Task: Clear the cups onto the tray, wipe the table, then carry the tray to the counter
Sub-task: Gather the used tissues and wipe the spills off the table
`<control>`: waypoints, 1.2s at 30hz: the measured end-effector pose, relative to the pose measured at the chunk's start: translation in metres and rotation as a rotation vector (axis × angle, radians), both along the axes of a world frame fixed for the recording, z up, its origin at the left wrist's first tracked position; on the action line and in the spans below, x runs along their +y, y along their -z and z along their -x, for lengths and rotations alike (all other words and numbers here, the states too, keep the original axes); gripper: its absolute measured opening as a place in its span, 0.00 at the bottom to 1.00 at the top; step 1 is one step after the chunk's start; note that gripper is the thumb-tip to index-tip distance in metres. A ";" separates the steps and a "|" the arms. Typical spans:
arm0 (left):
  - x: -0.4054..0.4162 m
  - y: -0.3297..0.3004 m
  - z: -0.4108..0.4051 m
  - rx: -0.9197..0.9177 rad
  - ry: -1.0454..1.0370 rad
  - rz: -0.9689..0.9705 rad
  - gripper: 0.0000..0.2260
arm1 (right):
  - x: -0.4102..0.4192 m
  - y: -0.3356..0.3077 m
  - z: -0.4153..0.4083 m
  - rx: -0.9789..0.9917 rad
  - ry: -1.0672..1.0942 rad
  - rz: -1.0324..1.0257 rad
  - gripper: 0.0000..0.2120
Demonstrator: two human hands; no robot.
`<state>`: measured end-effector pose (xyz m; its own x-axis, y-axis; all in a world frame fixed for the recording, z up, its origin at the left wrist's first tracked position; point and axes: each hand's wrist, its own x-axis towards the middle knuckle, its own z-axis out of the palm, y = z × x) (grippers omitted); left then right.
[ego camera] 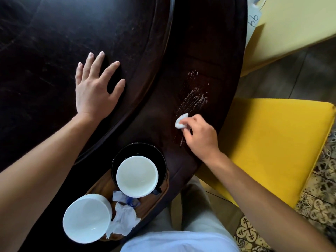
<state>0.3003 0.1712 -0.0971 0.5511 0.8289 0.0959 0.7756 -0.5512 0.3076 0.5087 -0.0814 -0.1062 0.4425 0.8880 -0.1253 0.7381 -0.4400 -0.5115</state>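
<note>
Closest in, under the left forearm, two white cups (87, 218) (137, 176) sit on the wooden tray (164, 186) with some crumpled napkins (122, 220), one cup on a black saucer (139, 151). A bit further out the right hand (199, 134) pinches a small white wipe (181, 121) against the dark surface (209, 51), just below a milky smear (193, 99). Furthest, the left hand (96, 88) lies flat, fingers spread, holding nothing.

Bare forearms, pale blue shirt (180, 241), light beige trousers (190, 211)
</note>
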 end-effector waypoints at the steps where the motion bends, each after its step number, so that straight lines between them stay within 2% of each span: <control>1: 0.000 0.000 0.000 0.001 -0.001 0.001 0.23 | -0.007 -0.003 0.001 0.026 0.016 -0.007 0.07; 5: -0.001 0.000 0.000 -0.001 0.002 0.001 0.23 | -0.046 -0.009 -0.026 0.035 0.264 -0.079 0.04; 7: -0.001 -0.001 -0.001 0.000 0.001 0.007 0.23 | -0.070 -0.008 -0.030 0.047 0.323 -0.049 0.05; 12: -0.002 -0.002 -0.001 0.001 -0.003 0.011 0.23 | -0.087 0.000 0.004 0.075 0.288 0.075 0.06; 18: -0.002 -0.003 -0.001 0.011 -0.003 0.012 0.23 | -0.034 0.002 0.022 0.041 0.302 0.046 0.03; 22: -0.003 -0.005 0.000 0.013 0.000 0.016 0.23 | -0.005 -0.001 0.001 0.035 0.306 0.004 0.04; 25: -0.003 -0.004 0.001 0.009 0.004 0.012 0.23 | -0.009 -0.006 -0.034 0.008 0.425 -0.072 0.06; 27: -0.002 -0.003 0.002 0.010 0.005 0.009 0.23 | -0.022 -0.007 -0.052 0.010 0.459 -0.053 0.07; 31: -0.002 -0.002 0.002 0.001 0.005 0.004 0.23 | -0.048 -0.002 -0.041 -0.001 0.391 0.126 0.03; 36: -0.002 -0.002 0.002 0.002 0.008 -0.002 0.23 | -0.052 -0.005 0.010 0.070 0.288 0.131 0.03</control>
<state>0.2988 0.1693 -0.0956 0.5582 0.8241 0.0962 0.7716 -0.5582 0.3051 0.4992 -0.1333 -0.1017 0.6594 0.7020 -0.2692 0.5387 -0.6909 -0.4821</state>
